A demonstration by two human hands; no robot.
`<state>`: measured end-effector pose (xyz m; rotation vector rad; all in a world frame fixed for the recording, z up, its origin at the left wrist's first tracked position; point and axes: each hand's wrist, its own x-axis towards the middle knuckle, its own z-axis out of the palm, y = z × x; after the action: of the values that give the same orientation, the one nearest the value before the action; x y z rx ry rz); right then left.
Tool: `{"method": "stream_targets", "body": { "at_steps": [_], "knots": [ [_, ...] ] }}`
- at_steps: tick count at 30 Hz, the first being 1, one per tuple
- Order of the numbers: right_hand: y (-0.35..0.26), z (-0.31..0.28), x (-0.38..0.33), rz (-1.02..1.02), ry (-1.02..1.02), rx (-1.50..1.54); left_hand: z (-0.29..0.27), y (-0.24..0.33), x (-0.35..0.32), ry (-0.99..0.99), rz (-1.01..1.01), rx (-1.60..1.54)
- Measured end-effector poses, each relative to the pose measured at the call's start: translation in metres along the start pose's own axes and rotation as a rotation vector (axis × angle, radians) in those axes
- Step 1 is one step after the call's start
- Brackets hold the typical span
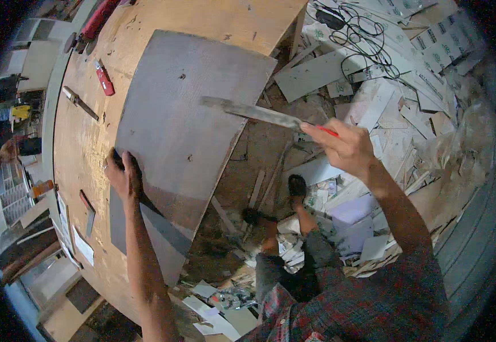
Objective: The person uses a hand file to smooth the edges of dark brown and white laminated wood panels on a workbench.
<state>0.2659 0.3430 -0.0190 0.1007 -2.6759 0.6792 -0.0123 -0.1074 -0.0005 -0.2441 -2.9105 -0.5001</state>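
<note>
A large grey sheet [182,108] lies on the wooden worktable [82,154], its right edge at the table's right side. My left hand [125,176] is at the sheet's left edge, thumb over the top face, apparently gripping it; the other fingers are partly hidden. Above the right edge, my right hand [345,148] is closed round the red handle of a long flat file [259,114]. The file's grey blade points left over the sheet. Whether it touches the edge, I cannot tell.
A red utility knife [104,78], a chisel-like tool [81,102] and a small dark strip [87,212] lie on the table's left part. Offcuts [316,74] litter the floor to the right, with a tangled black cable [367,43] on top. My feet stand among the scraps.
</note>
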Motion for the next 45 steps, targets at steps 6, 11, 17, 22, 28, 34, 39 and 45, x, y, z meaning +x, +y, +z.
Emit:
{"method": "stream_targets", "body": {
  "at_steps": [6,11,17,22,28,34,39,45],
  "knots": [
    [0.035,0.023,0.047,0.098,0.091,-0.195,0.009,-0.018,0.013,0.045,0.121,-0.042],
    [-0.025,0.053,0.066,0.049,0.19,-0.096,0.009,-0.012,0.017,0.067,0.166,0.0],
    [-0.238,0.117,-0.053,0.147,-0.097,0.177,0.015,-0.018,0.017,0.064,0.191,0.005],
    [-0.314,0.135,-0.085,0.567,-0.176,0.283,-0.013,-0.02,0.02,-0.08,0.286,-0.02],
    [-0.321,0.117,-0.142,0.682,-0.002,0.368,-0.054,-0.101,0.008,-0.206,0.442,-0.104],
    [-0.361,0.109,-0.151,0.702,-0.076,0.181,-0.056,-0.115,-0.013,-0.149,0.416,-0.132],
    [-0.38,0.153,-0.078,0.469,-0.002,0.192,-0.058,-0.114,-0.021,-0.14,0.375,-0.128],
    [-0.363,0.123,-0.112,0.746,0.076,0.136,-0.068,-0.112,-0.013,-0.214,0.394,-0.128]
  ]
}}
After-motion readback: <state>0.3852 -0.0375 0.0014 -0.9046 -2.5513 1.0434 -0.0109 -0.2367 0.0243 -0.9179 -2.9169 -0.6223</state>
